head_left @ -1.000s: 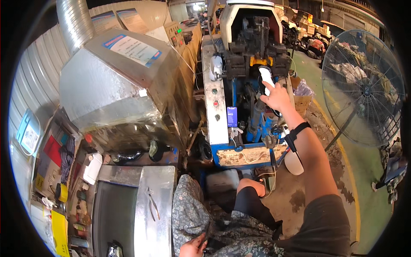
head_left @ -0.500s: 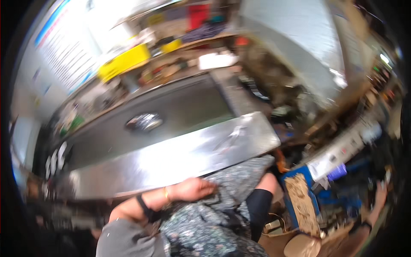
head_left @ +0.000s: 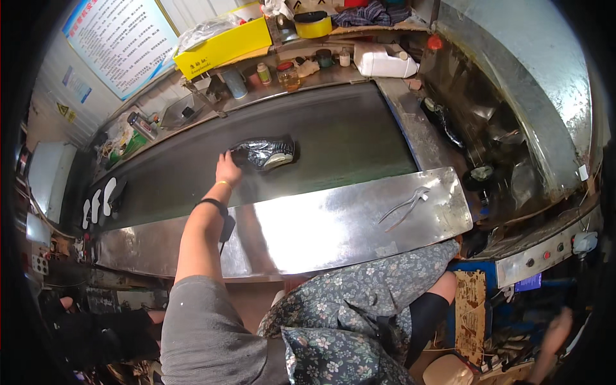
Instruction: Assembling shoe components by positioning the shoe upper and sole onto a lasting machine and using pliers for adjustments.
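A glossy dark shoe (head_left: 264, 154) with a pale patch at its near right lies on the dark belt (head_left: 340, 128). My left hand (head_left: 228, 169) reaches across the metal ledge (head_left: 308, 228) to the shoe's left end, its fingers closed around that end. Well apart from the belt, my right hand (head_left: 557, 330) hangs low at the right, smeared by motion. Whether it holds anything cannot be made out. A pair of metal pincers (head_left: 405, 208) rests on the right part of the ledge. Flowered cloth (head_left: 359, 289) covers my lap.
Several white sole-shaped pieces (head_left: 109, 196) stand at the belt's left end. Behind the belt are a yellow box (head_left: 224, 48), a white jug (head_left: 385, 61) and small bottles. Another dark shoe (head_left: 443, 122) lies beyond the right edge. A control panel (head_left: 536, 260) sits at the right.
My left hand has gone from beside the flowered cloth out over the ledge to the shoe. My right hand has dropped lower at the right. The view has swung round and sharpened.
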Demonstrator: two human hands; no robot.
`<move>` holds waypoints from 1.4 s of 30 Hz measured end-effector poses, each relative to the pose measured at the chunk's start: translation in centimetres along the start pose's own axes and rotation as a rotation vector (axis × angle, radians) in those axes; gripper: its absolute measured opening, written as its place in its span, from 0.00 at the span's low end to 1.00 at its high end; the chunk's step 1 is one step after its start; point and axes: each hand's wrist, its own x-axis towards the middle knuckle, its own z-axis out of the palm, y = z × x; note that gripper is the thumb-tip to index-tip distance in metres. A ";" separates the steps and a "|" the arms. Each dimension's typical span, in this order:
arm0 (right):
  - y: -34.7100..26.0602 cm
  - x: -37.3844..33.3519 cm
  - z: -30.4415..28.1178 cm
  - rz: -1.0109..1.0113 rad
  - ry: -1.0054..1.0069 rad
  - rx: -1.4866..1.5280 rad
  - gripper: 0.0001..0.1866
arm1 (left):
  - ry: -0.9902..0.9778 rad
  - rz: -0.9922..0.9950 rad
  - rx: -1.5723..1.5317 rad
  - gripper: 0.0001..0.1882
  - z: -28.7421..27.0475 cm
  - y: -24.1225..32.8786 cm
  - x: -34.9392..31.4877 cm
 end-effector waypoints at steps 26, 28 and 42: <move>-45.1 7.7 -7.5 0.096 0.276 1.950 0.25 | -1.843 -0.175 -1.865 0.29 -1.7 19.2 -28.9; -44.7 8.1 -10.1 0.012 0.418 1.917 0.24 | -2.162 -0.224 -1.545 0.28 -1.6 22.5 -32.5; -44.7 3.9 -7.2 -0.185 0.113 1.221 0.13 | -1.591 -0.101 -1.284 0.16 0.8 34.9 -35.9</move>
